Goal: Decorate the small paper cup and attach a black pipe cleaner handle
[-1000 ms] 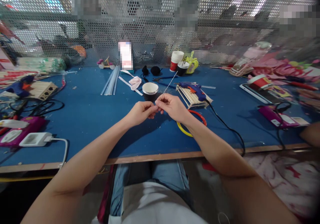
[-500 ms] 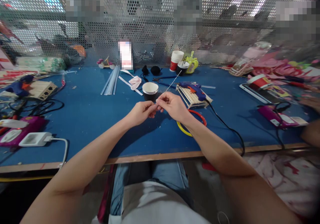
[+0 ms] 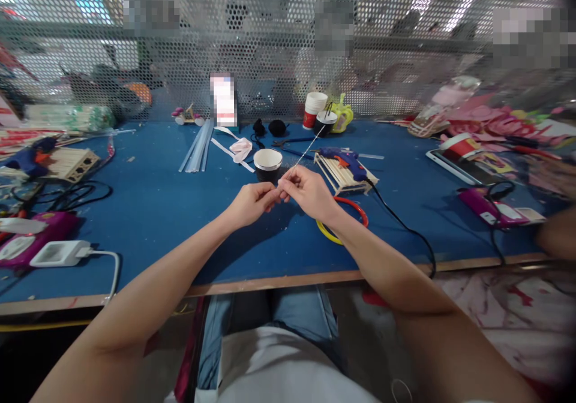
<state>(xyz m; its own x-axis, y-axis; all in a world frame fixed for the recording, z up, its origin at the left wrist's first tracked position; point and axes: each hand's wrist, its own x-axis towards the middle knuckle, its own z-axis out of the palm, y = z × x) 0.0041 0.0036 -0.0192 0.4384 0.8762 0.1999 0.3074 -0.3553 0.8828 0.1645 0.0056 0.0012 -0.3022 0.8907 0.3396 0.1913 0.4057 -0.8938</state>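
Note:
My left hand (image 3: pixel 253 205) and my right hand (image 3: pixel 311 194) meet above the blue table, fingertips almost touching. Between the right thumb and fingers a thin, twisted whitish strand (image 3: pixel 309 146) is pinched, rising straight and slanting up to the right. My left fingers are pinched together at its lower end, which the fingers hide. Just behind the hands stands a black cup with a white rim (image 3: pixel 269 158). To the right, a blue glue gun (image 3: pixel 344 161) rests on a small rack of wooden sticks (image 3: pixel 345 181). A red and yellow ring (image 3: pixel 363 213) lies partly under my right forearm.
Clear strips (image 3: pixel 198 145), a pink ribbon (image 3: pixel 242 149), pliers (image 3: pixel 292 142) and stacked paper cups (image 3: pixel 314 109) lie or stand behind. A phone (image 3: pixel 224 100) leans near the perforated metal screen. Purple power strips (image 3: pixel 490 206) sit at both sides. Another person's arm (image 3: pixel 558 232) shows at right.
The view has shifted slightly. Both hands keep their pinch near the same place, and the strand still slants up to the right.

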